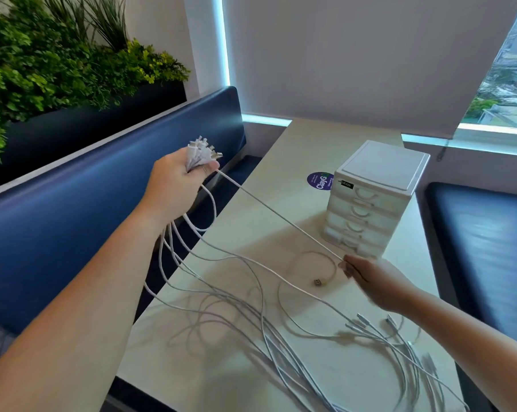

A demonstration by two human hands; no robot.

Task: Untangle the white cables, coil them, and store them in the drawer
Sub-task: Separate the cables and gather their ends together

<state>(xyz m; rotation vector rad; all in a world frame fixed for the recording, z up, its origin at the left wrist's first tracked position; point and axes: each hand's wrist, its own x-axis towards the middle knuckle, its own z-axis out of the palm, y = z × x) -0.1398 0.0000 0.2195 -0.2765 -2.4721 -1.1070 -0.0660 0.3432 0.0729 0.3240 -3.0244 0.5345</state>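
Note:
My left hand (174,181) is raised over the table's left edge and grips a bunch of white cable plugs (203,150) that stick out above its fingers. Several white cables (251,307) hang from it and spread in loops over the table. One cable (281,217) runs taut from my left hand down to my right hand (373,281), which pinches it near the small white drawer unit (373,197). All the drawers of the unit are closed. A short loop with a USB plug (318,282) lies beside my right fingers.
The beige table (281,162) carries a round purple sticker (321,181) left of the drawer unit. Blue padded benches (73,209) stand left and right of the table. A planter with green plants is at the upper left, a blind and window behind.

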